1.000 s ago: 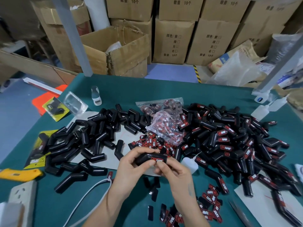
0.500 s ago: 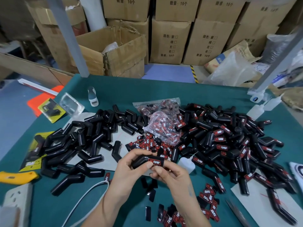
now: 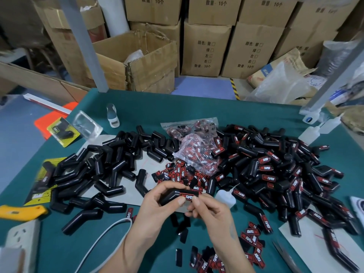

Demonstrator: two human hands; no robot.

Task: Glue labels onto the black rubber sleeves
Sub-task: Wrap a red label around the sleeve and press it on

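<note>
Head view: left hand [image 3: 157, 201] is gripping a bent black rubber sleeve [image 3: 173, 195], fingers curled over the top, thumb under. It's being held in the air above the near-middle of the surface [image 3: 137, 107], just in front of the loose label heap [image 3: 183, 174]. Right hand [image 3: 208, 211] is pinching/pressing the red "TAPER" label [image 3: 187, 197] on the sleeve's right leg, thumb and fingertips curled at the label's end.

Risks, my read:
- Label is sitting close to the sleeve's end. If the right hand is sliding while pressing, it's going on skewed or overhanging the edge.
- Wet glue is likely squeezing out under pressure, so fingertips could be sticking to the label and lifting it on release. Can't tell if glue is showing; too small.
- Sleeve is soft and bent. Too hard a left-hand grip is flattening the tube, and the label may be peeling at the corners once it springs back.
- Glue bottle [image 3: 224, 198] is lying just right of the hands, nozzle toward the labelled pile [image 3: 275, 174]. An elbow or wrist nudge is risking drips on finished parts.
- Unlabelled pile [image 3: 94, 174] toward the left edge and the labelled pile toward the right edge are nearly touching behind the bag of labels [image 3: 197, 150], so a wrong-side drop is mixing stock.
- Spare labels [image 3: 252, 237] by the near edge, under the right forearm, are at risk of being swept off.
</note>
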